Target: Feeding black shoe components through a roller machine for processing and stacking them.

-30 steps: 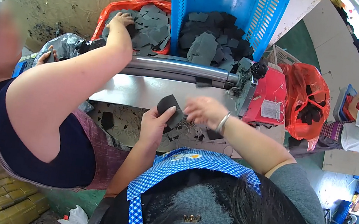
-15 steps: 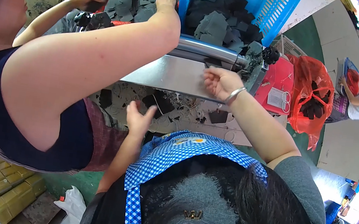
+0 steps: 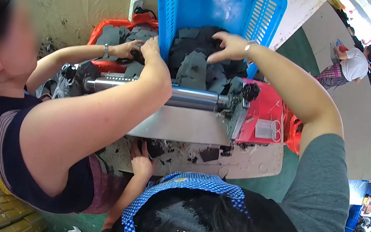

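Note:
My right hand (image 3: 230, 48) reaches over the dark grey flat pieces (image 3: 194, 71) in the blue basket (image 3: 264, 5), thumb and fingers apart, with nothing visible between them. Low at the front, my left hand (image 3: 142, 163) has its fingers spread at the edge of the metal plate (image 3: 184, 125), beside dark scraps (image 3: 156, 149) on the table. Whether its fingertips touch a scrap is hard to see. Above the plate lies a shiny metal roller (image 3: 195, 99), part of a machine.
A co-worker at my left has an arm (image 3: 116, 96) across the roller, both hands (image 3: 143, 47) at grey pieces in a red bag (image 3: 95, 37). A red panel (image 3: 263, 106) flanks the machine. Another person (image 3: 354, 64) stands far right. Scraps litter the table (image 3: 254, 167).
My right hand has moved from the metal plate up and forward to the basket, its fingers opening out. My left hand has moved to the scraps below the plate. The view has shifted.

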Motion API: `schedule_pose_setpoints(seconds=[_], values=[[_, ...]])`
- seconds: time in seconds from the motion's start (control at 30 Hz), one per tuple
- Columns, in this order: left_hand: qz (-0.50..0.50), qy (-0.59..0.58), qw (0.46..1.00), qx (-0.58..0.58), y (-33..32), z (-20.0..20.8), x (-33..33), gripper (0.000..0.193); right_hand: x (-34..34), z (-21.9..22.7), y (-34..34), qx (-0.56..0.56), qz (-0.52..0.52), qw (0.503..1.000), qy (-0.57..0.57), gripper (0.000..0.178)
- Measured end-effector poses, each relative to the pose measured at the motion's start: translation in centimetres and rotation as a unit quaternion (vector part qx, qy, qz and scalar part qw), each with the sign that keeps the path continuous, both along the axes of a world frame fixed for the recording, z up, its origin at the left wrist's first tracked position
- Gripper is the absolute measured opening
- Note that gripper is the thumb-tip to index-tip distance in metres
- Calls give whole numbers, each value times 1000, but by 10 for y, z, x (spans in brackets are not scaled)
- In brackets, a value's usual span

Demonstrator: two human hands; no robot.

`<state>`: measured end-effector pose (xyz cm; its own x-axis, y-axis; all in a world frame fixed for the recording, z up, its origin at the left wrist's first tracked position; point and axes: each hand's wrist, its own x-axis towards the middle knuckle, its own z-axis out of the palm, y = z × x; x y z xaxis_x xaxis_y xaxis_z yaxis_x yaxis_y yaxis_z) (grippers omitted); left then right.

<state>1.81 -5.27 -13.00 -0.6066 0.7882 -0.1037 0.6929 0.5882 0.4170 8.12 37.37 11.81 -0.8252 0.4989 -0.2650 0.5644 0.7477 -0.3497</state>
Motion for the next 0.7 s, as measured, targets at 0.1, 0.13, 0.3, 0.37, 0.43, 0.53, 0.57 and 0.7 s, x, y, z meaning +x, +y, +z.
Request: schedule_pose_setpoints(seconds=[0.1, 0.13, 0.3, 0.37, 0.43, 0.53, 0.57, 0.7], values=[[17, 5, 999, -32, -2, -3, 5, 85, -41, -40, -1, 146, 313, 938, -34, 110], [12, 5, 1000, -25, 1, 6, 6, 86, -56, -50, 0, 131, 370, 920, -11, 111], [18, 16, 1000, -14, 6, -3, 6, 81, -124, -107, -4, 89, 506, 815, -268, 116], [29, 11, 999, -15, 6, 0, 6, 80, -128, -121, -1, 42, 506, 803, -314, 114], [32, 15, 999, -1, 5, -2, 7, 81, -121, -126, 6, -12, 486, 819, -303, 104], [43, 31, 999, -5, 6, -7, 8, 81, -108, -113, 38, 41, 406, 876, -258, 96], [44, 18, 999, -4, 3, -8, 8, 83, -103, -102, 50, 96, 359, 888, -272, 92], [58, 18, 998, -24, 10, -9, 12, 84, -54, -72, 143, 286, 53, 952, -90, 84]])
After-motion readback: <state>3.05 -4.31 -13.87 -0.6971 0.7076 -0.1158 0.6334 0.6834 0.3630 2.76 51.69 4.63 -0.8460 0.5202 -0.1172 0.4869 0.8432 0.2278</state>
